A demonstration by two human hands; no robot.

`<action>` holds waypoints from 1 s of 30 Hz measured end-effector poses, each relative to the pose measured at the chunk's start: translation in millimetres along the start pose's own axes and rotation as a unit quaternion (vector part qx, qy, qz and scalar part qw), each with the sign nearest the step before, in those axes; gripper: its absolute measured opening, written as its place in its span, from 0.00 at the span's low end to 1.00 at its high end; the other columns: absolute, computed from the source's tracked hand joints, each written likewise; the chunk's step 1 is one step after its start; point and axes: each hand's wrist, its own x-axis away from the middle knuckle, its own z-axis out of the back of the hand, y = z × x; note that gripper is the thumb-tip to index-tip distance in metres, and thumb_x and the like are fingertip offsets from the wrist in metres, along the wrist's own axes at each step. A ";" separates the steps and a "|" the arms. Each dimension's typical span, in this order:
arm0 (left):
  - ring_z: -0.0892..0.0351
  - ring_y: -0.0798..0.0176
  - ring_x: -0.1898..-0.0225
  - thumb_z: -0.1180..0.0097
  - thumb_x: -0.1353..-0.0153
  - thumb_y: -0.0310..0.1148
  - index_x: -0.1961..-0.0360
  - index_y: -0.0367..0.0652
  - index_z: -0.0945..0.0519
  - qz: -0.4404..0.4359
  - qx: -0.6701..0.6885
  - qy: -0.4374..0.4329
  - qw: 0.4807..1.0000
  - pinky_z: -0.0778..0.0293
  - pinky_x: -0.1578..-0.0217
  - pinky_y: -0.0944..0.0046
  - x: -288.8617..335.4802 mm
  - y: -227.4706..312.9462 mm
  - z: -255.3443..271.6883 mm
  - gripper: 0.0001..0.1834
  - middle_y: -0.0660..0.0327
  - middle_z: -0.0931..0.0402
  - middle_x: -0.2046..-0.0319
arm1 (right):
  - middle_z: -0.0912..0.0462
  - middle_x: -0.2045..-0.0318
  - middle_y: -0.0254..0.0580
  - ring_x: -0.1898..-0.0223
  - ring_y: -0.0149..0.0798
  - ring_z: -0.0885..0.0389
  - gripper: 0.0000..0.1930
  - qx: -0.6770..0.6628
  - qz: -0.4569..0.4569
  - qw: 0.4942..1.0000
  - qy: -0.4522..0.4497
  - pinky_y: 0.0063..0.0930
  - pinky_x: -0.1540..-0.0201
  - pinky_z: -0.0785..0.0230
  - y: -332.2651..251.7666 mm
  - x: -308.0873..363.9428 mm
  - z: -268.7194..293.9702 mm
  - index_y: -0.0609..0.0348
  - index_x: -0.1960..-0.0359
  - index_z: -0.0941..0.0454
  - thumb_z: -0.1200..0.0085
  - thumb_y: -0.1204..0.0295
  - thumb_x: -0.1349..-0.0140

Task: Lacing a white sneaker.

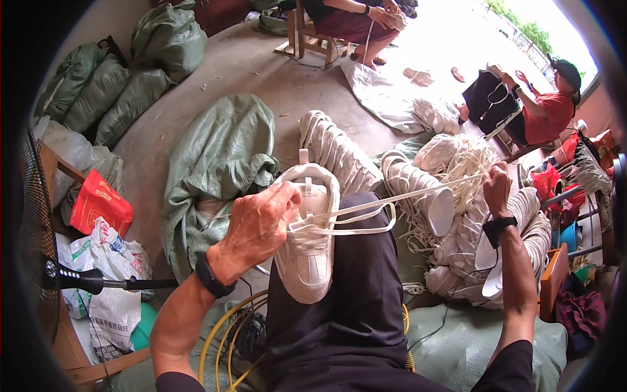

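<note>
The left hand (261,219) is reaching forward from a bent wrist, back of the hand upward, and its grip is grasping the pale shoe (308,271) beside the opening; whether its fingertips are also pinching lace, I cannot tell. The shoe is pointing its toe toward the wearer, sitting over the dark trousers (369,287). The right hand (496,186) is standing well out to the side, forearm rising steeply, its grip clenching the end of the white lace (418,193), which is running nearly straight from the shoe, with a loose loop hanging below.

A bundle of laces (467,160) is lying just beside the right hand, and shoe stacks (470,255) are crowding the space beneath that forearm. A green sack (219,150) is bulking close beyond the left hand, another shoe row (339,153) is leaning beside it, and a yellow coil (215,346) is curving by the left forearm. Farther off, two people are sitting, handling things.
</note>
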 end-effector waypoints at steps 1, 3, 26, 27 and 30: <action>0.18 0.51 0.68 0.37 0.44 0.28 0.65 0.44 0.21 0.016 0.055 0.002 0.998 0.23 0.67 0.54 -0.2 1.9 -1.3 0.06 0.58 0.21 0.70 | 0.22 0.68 0.55 0.68 0.56 0.20 0.07 -0.032 -0.033 0.999 -0.006 0.48 0.61 0.31 7.2 7.1 -4.1 0.69 0.79 0.26 0.44 0.77 0.47; 0.17 0.50 0.67 0.37 0.43 0.29 0.64 0.45 0.21 0.001 0.047 -0.036 0.998 0.23 0.67 0.53 4.3 4.1 2.3 0.07 0.58 0.21 0.69 | 0.22 0.67 0.55 0.68 0.56 0.19 0.09 -0.067 -0.041 0.995 -0.061 0.46 0.61 0.30 7.8 21.8 -11.7 0.69 0.78 0.25 0.43 0.75 0.46; 0.16 0.48 0.63 0.42 0.39 0.28 0.61 0.42 0.19 -0.004 -0.033 -0.064 0.997 0.22 0.64 0.51 6.6 8.0 8.1 0.06 0.55 0.18 0.61 | 0.24 0.61 0.41 0.52 0.47 0.28 0.04 -0.398 0.266 0.846 -0.236 0.42 0.46 0.41 -294.9 48.9 10.9 0.57 0.66 0.21 0.41 0.71 0.40; 0.16 0.48 0.63 0.42 0.39 0.28 0.61 0.42 0.19 -0.003 -0.032 -0.062 0.998 0.22 0.64 0.51 5.7 6.7 7.5 0.06 0.55 0.18 0.61 | 0.25 0.62 0.42 0.54 0.47 0.28 0.04 -0.427 0.254 0.835 -0.237 0.41 0.46 0.41 -292.5 48.1 9.1 0.57 0.67 0.20 0.42 0.71 0.41; 0.17 0.47 0.63 0.40 0.40 0.27 0.63 0.41 0.18 -0.010 0.002 -0.044 0.999 0.23 0.64 0.53 2.6 2.1 4.0 0.04 0.54 0.18 0.64 | 0.25 0.64 0.42 0.56 0.47 0.27 0.04 -0.406 0.233 0.855 -0.224 0.41 0.49 0.41 -273.3 40.1 8.1 0.57 0.75 0.21 0.44 0.74 0.44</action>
